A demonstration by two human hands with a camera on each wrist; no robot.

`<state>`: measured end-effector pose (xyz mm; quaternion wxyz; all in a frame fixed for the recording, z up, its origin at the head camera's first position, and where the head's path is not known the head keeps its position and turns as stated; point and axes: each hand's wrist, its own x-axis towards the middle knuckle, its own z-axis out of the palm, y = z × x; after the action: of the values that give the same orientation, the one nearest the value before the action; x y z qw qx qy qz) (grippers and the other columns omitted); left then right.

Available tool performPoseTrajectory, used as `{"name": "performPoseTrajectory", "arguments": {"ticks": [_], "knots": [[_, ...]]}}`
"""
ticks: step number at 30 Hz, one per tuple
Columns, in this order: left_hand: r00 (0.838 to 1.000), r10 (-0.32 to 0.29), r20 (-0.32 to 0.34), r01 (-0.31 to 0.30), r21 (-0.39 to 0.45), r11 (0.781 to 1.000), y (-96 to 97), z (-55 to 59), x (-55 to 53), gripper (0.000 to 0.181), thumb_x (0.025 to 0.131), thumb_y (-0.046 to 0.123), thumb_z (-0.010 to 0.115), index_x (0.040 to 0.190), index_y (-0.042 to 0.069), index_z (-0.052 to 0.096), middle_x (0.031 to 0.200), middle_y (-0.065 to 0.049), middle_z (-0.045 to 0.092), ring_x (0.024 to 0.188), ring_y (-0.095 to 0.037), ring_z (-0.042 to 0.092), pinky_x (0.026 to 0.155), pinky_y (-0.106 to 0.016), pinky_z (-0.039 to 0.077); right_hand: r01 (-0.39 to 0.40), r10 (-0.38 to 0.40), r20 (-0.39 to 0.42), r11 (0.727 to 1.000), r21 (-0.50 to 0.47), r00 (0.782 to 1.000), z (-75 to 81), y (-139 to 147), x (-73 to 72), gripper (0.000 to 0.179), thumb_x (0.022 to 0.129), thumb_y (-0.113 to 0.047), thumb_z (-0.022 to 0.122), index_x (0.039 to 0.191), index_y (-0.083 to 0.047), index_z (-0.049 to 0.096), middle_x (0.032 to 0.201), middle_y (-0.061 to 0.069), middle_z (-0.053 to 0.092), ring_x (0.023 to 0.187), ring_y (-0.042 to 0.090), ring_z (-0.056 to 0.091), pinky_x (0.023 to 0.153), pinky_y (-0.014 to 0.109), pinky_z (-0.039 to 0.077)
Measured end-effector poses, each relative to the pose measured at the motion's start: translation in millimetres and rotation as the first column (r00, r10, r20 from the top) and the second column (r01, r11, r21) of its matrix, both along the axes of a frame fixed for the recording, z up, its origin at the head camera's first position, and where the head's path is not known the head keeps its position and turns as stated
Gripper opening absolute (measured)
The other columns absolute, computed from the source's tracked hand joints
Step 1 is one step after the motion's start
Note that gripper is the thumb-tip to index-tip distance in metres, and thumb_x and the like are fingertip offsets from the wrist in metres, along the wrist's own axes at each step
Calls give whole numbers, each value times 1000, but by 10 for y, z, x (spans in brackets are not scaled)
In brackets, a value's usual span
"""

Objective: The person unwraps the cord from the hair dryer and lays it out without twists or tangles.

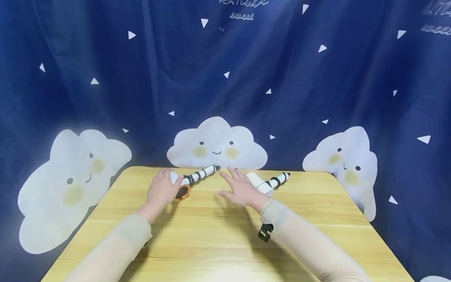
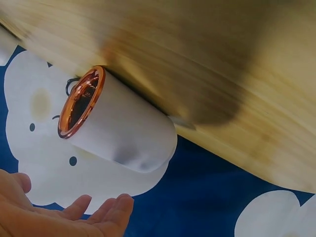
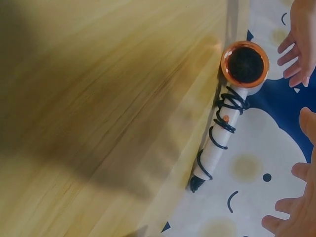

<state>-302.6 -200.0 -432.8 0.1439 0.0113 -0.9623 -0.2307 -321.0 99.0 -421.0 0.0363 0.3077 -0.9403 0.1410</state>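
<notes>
A long, wooden-looking tan table [image 1: 197,239] carries two white, plastic-looking hair dryers near its far edge. The first white hair dryer [image 1: 202,174] lies at about eleven o'clock from the table's middle. It has a shiny copper-coloured round rim [image 3: 225,63] and a black rubbery cord [image 1: 190,179] wound round its handle. The second white hair dryer [image 1: 260,183] lies between one and two o'clock, partly behind the right hand [image 1: 241,190].

The left hand [image 1: 163,188] is loosely open by the first dryer's fat barrel and grips nothing. (The left wrist view shows a gap there.) The right hand has its fingers spread wide and holds nothing.

Each dryer should feel fairly light, hard and stiff. The smooth barrel may be a bit slippery, and a drop could crack it. The handle looks like the best place to hold, because the cord gives some grip, though loose loops could slide.

In the head view, the first dryer's long handle points between two and three o'clock, while its round mouth faces about five. The second dryer's handle points near two o'clock, and its barrel runs from ten to four. I can't tell which end is its mouth.
</notes>
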Motion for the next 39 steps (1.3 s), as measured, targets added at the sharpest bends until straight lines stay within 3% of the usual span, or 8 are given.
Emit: {"name": "performPoseTrajectory", "arguments": {"ticks": [10,18,29,39], "knots": [[999,24,27,-25,40,999,-69,-17,-68,74,102,50,45,146,-9,37,144,-35,38,128,-54,40,104,-65,39,-8,8,-11,1000,2,1000,-66,-94,-99,74,99,-58,49,159,-22,26,164,20,15,149,42,17,121,56,14],[995,59,86,-69,120,990,-109,-59,-136,77,101,51,42,148,-9,32,146,-37,33,129,-55,39,107,-64,36,16,-15,-17,998,53,1000,-49,-184,-134,78,98,-69,37,160,-25,22,166,15,13,149,38,19,121,52,16],[983,89,159,-117,178,977,-109,-67,-154,81,101,51,42,150,-12,25,143,-40,33,126,-58,41,107,-64,36,-11,11,-1,1000,-15,1000,-116,-310,-190,72,99,-54,52,158,-20,29,164,16,17,149,37,20,122,52,16],[963,104,250,-169,255,952,-52,-92,-145,83,99,50,44,146,-15,21,133,-41,35,118,-56,46,102,-63,41,11,-11,14,1000,-21,1000,-185,-394,-267,73,99,-58,49,158,-21,28,164,16,20,149,34,22,121,52,19]]}}
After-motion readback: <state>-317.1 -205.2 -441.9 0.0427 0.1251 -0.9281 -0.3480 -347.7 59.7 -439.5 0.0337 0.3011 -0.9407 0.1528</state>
